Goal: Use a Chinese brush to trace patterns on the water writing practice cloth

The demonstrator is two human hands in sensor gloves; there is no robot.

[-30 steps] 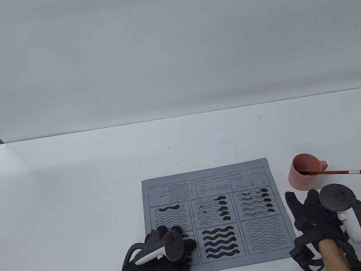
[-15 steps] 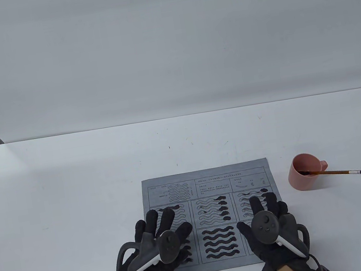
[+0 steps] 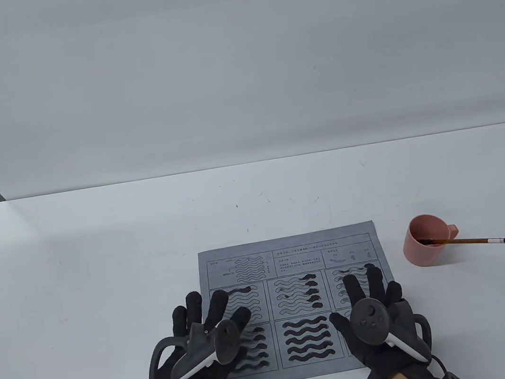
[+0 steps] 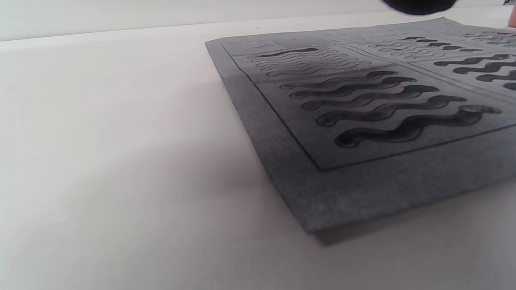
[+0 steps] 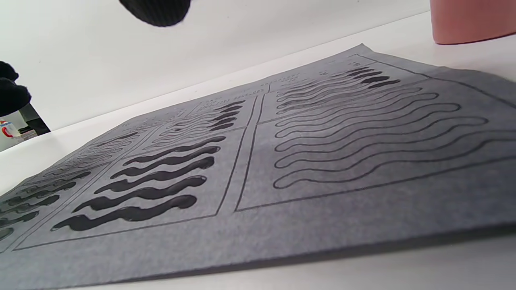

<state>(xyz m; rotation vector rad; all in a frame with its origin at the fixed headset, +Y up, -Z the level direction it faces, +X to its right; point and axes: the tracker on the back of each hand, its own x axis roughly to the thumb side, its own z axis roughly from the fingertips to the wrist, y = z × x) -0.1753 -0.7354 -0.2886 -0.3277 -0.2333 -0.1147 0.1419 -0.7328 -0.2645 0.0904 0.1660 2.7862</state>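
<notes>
The grey water writing cloth (image 3: 292, 260) lies flat on the white table, with several wave boxes traced in dark wet strokes. It also shows in the left wrist view (image 4: 363, 121) and the right wrist view (image 5: 322, 161). My left hand (image 3: 205, 317) lies over the cloth's left boxes with fingers spread and holds nothing. My right hand (image 3: 369, 291) lies over the cloth's right boxes with fingers spread and is also empty. The brush (image 3: 476, 240) rests apart from both hands, its tip in the pink cup (image 3: 426, 243) and its handle pointing right.
The pink cup stands on the table to the right of the cloth and also shows at the top right of the right wrist view (image 5: 471, 20). The white table (image 3: 102, 271) stretches away behind and to the left of the cloth.
My right hand moved left from beside the cup onto the cloth's right side. My left hand spread its fingers and shifted slightly left on the cloth. The brush stayed in the cup.
</notes>
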